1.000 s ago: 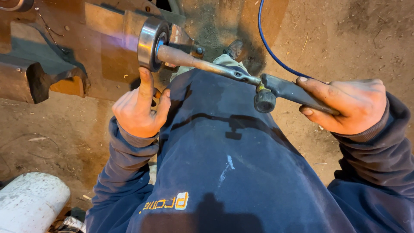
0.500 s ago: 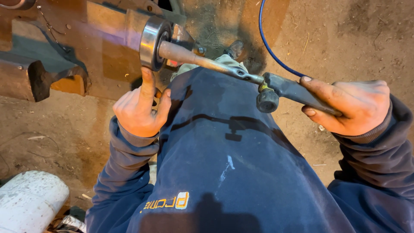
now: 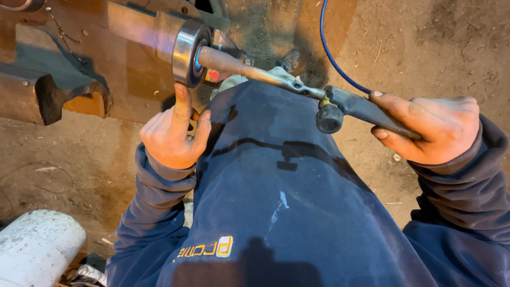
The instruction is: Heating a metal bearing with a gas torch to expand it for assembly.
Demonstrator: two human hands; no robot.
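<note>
Bearing ring (image 3: 187, 53), steel and round, sits on a rusty metal beam (image 3: 133, 32) above the dirt floor (image 3: 435, 48). Pointing into the bearing is a long torch (image 3: 297, 87) with a blue hose (image 3: 332, 53), gripped by the right hand (image 3: 433, 127). Below the bearing, the left hand (image 3: 172, 135) steadies it with a raised finger. Heating looks underway; any flame is hard to make out.

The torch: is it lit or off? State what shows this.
Lit. A pale flame runs from the torch tip through the bearing onto the rusty metal. The right hand grips its handle.
</note>
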